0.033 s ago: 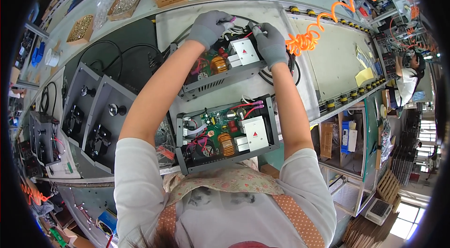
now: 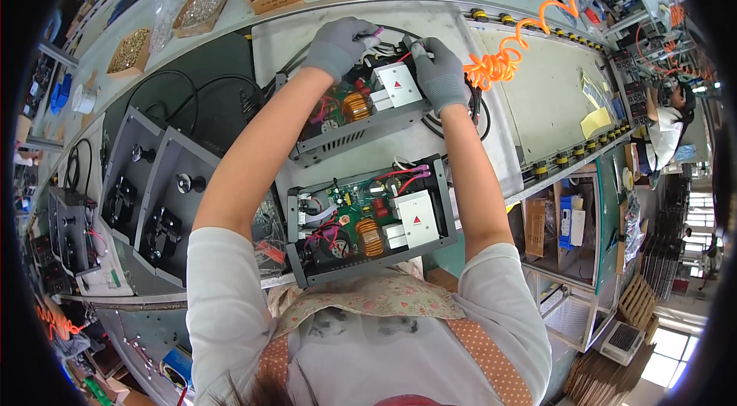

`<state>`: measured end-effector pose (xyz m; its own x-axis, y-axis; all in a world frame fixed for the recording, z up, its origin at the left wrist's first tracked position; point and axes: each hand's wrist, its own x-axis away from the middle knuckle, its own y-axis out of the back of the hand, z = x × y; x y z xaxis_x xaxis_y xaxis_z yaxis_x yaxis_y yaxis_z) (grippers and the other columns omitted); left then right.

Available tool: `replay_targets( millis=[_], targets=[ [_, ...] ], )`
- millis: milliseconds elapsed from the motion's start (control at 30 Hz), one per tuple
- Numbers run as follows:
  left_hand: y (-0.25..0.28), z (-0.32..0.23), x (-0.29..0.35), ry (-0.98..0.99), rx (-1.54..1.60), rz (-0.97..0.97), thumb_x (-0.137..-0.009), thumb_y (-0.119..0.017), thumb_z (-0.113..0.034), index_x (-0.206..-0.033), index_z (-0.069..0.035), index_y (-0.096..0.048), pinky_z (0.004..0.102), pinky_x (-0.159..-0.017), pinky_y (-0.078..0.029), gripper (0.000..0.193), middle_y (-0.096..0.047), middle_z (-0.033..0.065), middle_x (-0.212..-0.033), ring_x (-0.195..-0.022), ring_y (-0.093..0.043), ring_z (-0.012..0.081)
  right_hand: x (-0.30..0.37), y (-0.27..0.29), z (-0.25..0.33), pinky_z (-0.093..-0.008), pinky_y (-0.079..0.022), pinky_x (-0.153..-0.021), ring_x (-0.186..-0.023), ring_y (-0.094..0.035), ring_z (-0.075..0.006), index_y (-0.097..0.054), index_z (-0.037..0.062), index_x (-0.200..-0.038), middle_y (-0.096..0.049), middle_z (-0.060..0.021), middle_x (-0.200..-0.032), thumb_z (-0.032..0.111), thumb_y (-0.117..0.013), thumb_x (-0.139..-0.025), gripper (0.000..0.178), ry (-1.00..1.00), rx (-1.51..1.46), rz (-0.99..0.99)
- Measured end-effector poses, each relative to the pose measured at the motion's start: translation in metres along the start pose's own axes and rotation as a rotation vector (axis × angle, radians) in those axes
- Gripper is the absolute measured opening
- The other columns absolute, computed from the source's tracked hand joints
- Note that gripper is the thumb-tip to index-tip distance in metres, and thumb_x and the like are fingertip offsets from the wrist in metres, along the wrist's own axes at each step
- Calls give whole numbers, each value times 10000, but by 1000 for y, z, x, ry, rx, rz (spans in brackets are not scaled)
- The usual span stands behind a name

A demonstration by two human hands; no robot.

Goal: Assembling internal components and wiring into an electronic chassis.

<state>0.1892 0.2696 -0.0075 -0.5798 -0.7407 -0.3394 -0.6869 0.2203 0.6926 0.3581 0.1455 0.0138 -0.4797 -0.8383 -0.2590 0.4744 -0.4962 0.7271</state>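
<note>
Both my hands wear grey gloves and work at the far edge of an open metal housing (image 2: 361, 137) with a circuit board and an orange-wound coil (image 2: 355, 107). My left hand (image 2: 338, 49) is closed, thumb and fingertips pinching a small pink wire connector (image 2: 378, 33). My right hand (image 2: 440, 74) is closed at the far right corner, its fingertips on a thin red wire (image 2: 404, 56); a dark part beside them is hard to make out. Nearer me stands a second open housing (image 2: 368, 264) with a like board, a silver heat sink (image 2: 419, 220) and pink-ended red wires.
Grey covers (image 2: 180, 198) with black fittings lie at left, beside black cables (image 2: 199, 91). Boxes of small hardware (image 2: 201, 9) line the back shelf. An orange coiled hose (image 2: 495, 70) hangs at right. A co-worker (image 2: 668, 129) is at far right.
Pale wires that showed between my hands are now mostly out of sight, with darker parts there. My hands have barely shifted and keep their pinched grips.
</note>
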Motion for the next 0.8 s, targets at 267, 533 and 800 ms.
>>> replay_targets(
  millis=[267,533,800],
  targets=[
    [-11,-29,-20,10,-160,245,-820,-714,-282,-991,-168,-764,376,-820,-512,211,-700,77,-992,-918,-652,288,7,-1,8,-507,-498,-721,-823,-650,-417,-635,99,-993,-675,-209,-816,328,-509,-936,267,-11,117,-26],
    [-3,-23,-21,81,-51,183,-771,-761,-248,-905,-107,-771,355,-746,-526,195,-720,112,-873,-780,-671,278,6,-1,8,-492,-505,-750,-862,-657,-394,-631,85,-997,-691,-181,-898,312,-520,-934,260,-48,93,-15],
    [-5,-17,-22,78,-47,226,-757,-762,-198,-863,-61,-762,354,-716,-527,173,-699,139,-832,-746,-666,281,7,-4,14,-489,-504,-728,-832,-657,-387,-626,90,-996,-685,-171,-858,275,-520,-928,223,-53,135,5]
  ],
)
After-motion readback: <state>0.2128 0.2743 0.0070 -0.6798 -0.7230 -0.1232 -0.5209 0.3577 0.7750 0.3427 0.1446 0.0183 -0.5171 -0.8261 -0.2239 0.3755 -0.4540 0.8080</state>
